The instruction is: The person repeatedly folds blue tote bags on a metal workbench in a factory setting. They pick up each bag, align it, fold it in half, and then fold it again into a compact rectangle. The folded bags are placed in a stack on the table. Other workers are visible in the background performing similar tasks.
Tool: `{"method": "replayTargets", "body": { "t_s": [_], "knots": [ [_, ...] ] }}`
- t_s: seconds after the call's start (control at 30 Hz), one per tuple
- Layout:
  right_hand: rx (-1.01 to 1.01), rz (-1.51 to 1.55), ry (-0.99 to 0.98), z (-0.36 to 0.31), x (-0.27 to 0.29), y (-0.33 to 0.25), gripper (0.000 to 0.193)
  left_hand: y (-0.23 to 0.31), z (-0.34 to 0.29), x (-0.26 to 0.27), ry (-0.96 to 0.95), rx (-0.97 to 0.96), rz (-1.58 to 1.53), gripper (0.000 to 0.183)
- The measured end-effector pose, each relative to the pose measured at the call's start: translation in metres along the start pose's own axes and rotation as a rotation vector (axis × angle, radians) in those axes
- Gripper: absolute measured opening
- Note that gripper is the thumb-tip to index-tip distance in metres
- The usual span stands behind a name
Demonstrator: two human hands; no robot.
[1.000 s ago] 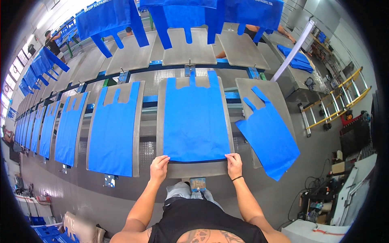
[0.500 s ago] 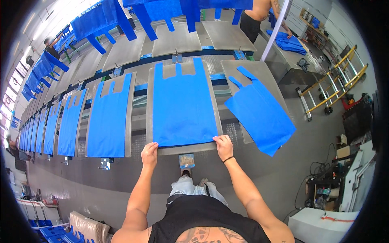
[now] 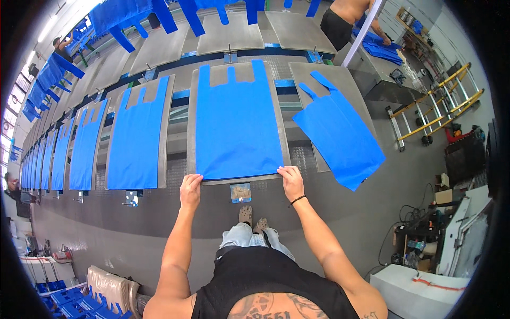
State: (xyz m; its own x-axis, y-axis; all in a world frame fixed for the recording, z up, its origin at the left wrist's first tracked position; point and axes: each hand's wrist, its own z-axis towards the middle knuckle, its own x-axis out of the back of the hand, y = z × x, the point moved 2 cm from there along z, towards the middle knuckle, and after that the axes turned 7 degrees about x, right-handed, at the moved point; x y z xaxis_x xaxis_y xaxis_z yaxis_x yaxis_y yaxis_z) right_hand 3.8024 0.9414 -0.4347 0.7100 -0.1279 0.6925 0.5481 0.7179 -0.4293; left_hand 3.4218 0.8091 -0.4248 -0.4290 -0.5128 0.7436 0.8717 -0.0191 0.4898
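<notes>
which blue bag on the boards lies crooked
The blue bag on the near row's rightmost board: it slants over the edge, while the others lie straight.

- Hanging blue fabric bags [image 3: 119,17]: tops cut off above.
- Grey rectangular board [image 3: 244,73]: mostly covered by the held blue fabric bag [image 3: 239,122].
- Blue notched pieces [image 3: 74,308], lower left, perhaps bags: cut off below.

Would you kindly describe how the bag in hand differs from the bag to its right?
The held bag lies nearly straight on its board; the other bag lies askew, overhanging a second board. The left hand and right hand pinch the held bag's near corners; neither touches the other bag. Both bags are blue.
</notes>
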Motion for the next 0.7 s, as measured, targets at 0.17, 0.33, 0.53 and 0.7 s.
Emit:
{"method": "replayTargets", "body": {
  "t_s": [0.17, 0.33, 0.53, 0.7],
  "knots": [
    [-0.044, 0.044, -0.016, -0.005, 0.003, -0.001, 0.025, -0.001, 0.003, 0.005, -0.045, -0.023, -0.007, 0.021],
    [-0.015, 0.030, -0.042, -0.006, 0.006, -0.005, 0.023, -0.009, 0.000, 0.010, -0.201, -0.097, 0.051, 0.032],
    [0.022, 0.039, -0.073, -0.006, 0.010, -0.007, 0.024, -0.018, 0.001, 0.017, -0.290, -0.174, 0.042, 0.044],
    [0.055, 0.071, -0.101, -0.006, 0.009, -0.001, 0.028, -0.026, 0.000, 0.017, -0.320, -0.191, -0.004, 0.048]
  ]
}}
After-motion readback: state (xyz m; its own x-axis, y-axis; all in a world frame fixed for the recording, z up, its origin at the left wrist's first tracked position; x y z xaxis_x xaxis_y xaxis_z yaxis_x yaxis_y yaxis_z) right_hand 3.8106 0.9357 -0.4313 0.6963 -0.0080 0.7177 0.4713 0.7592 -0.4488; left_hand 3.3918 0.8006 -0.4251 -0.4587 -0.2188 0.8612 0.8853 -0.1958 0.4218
